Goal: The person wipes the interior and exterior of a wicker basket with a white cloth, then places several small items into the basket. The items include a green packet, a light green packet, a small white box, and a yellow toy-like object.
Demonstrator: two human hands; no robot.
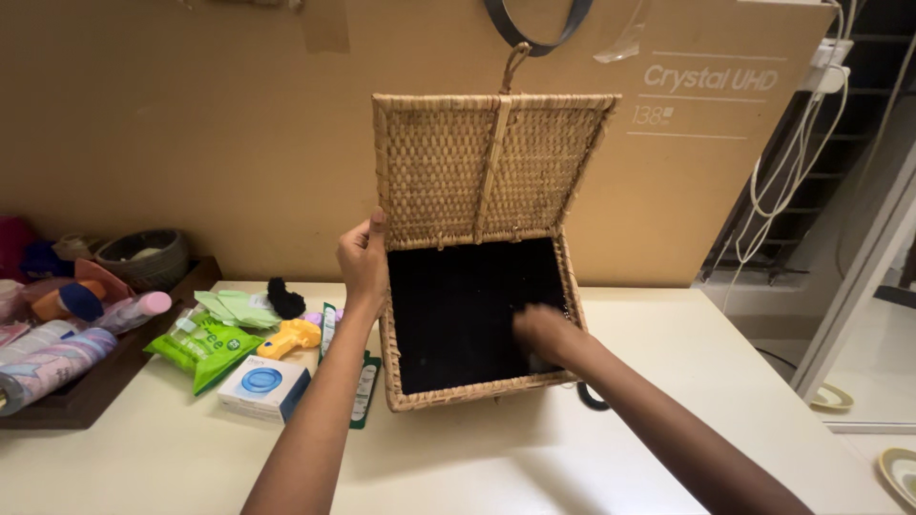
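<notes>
A square wicker basket point(393, 355) with a black lining stands on the cream table point(534, 448), its woven lid point(491, 162) raised upright against the brown cardboard behind. My left hand point(363, 259) grips the left corner where the lid meets the basket. My right hand point(540, 331) reaches down inside the basket near its right wall; it is blurred and I cannot tell whether it holds anything.
Left of the basket lie a white and blue box point(262, 384), green packets point(202, 345), a yellow item point(289, 336) and a black puff point(284, 298). A dark wooden tray point(76, 401) at far left holds bottles and a bowl point(143, 256). Cables hang at right.
</notes>
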